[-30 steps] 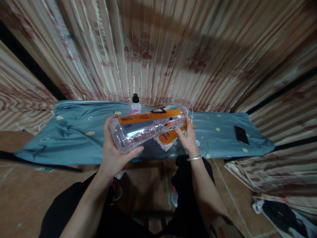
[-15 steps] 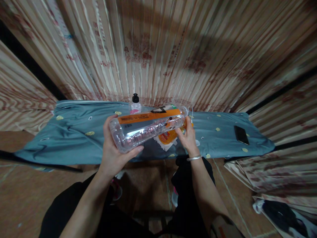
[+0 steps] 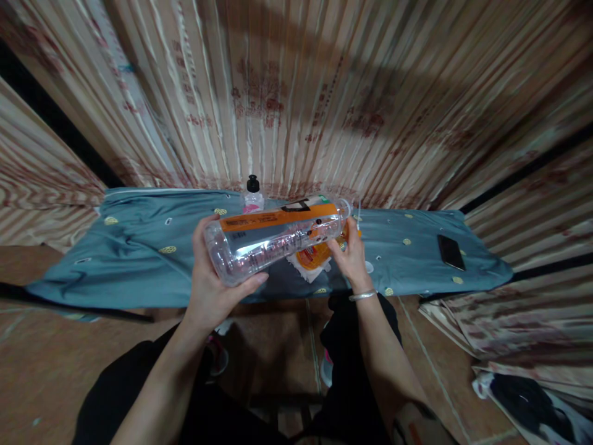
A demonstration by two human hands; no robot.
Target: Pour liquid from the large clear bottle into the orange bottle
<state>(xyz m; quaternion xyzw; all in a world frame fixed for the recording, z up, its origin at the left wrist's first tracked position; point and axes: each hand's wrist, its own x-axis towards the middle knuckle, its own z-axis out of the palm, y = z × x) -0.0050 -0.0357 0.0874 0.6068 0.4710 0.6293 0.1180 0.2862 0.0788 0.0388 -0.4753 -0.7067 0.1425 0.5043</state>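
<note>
My left hand (image 3: 215, 284) is wrapped round the base of a large clear plastic bottle (image 3: 264, 250) with an orange and grey label. The bottle leans over, its base at the left and its mouth raised slightly at the right. Just under that mouth, my right hand (image 3: 349, 253) closes round the upper part of an orange-coloured bottle (image 3: 315, 254); the large bottle partly hides it. White tissue (image 3: 309, 272) shows beneath the orange bottle. A thin white tube sticks up beyond my right fingers. Behind the large bottle stands a small bottle (image 3: 253, 193) with a black cap.
A blue-green patterned cloth (image 3: 134, 247) covers the long narrow table. A black phone (image 3: 451, 252) lies at its right end. Pleated curtain (image 3: 296, 99) hangs behind and at both sides, with dark poles. My legs are below the table's front edge.
</note>
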